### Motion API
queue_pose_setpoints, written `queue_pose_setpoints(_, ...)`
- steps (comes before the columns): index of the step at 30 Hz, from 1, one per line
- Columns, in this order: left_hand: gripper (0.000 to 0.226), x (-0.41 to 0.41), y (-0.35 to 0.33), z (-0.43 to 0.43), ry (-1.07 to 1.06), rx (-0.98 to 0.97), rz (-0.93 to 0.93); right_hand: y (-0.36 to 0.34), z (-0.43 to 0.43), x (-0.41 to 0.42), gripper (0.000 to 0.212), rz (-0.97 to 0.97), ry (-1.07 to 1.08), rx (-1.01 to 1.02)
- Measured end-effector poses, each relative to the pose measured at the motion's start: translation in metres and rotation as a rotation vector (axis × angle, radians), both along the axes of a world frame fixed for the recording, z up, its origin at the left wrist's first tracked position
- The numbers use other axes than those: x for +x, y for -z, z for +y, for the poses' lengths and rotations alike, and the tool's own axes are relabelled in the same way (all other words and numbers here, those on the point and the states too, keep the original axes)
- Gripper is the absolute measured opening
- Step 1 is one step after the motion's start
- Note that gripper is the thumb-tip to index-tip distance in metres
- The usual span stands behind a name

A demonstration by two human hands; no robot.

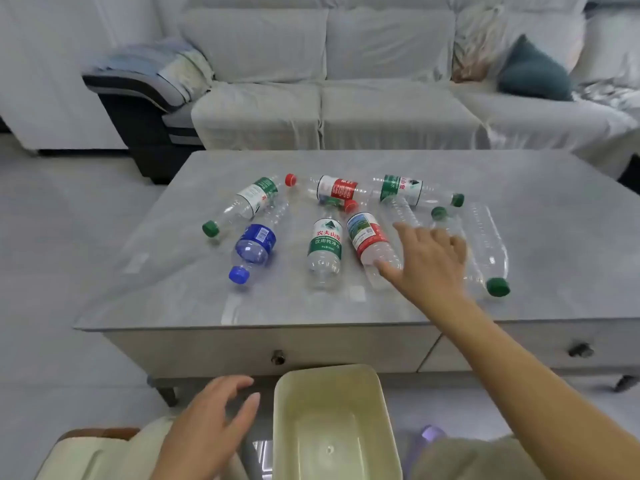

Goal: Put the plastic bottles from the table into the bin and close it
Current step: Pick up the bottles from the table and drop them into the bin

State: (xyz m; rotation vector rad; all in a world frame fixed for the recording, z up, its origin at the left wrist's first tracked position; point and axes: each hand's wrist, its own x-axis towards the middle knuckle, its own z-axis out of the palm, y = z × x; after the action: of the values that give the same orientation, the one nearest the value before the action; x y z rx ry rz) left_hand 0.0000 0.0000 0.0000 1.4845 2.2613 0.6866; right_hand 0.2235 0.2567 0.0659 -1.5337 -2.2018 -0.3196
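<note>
Here, the red-labelled bottle (369,245) lies on the tabletop (554,271) among the others. The right hand (427,263) hovers beside it, grip spread and empty; close around the body, then drop it into the open bin (334,424). The left hand (207,431) is empty, fingers loose.

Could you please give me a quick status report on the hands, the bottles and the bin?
Right hand open, reaching over the red-label bottle. Left hand open, empty, beside the bin. Bin open and empty; all bottles on the table. Nothing blocking.
</note>
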Motion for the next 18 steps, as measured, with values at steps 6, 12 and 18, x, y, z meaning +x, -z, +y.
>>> queue_pose_setpoints(6, 0.055, 0.001, 0.024, 0.014, 0.072, -0.246, 0.122, 0.019, 0.032, -0.036, 0.067, -0.251, -0.004, -0.249)
queue_pose_setpoints(12, 0.026, -0.016, 0.035, 0.036, 0.02, -0.394, 0.151, -0.043, 0.004, 0.009, 0.071, 0.179, -0.068, -0.184)
queue_pose_setpoints(18, 0.031, -0.01, 0.04, 0.038, 0.033, -0.416, 0.045, -0.1, -0.13, 0.064, 0.053, 0.228, -0.36, -0.144)
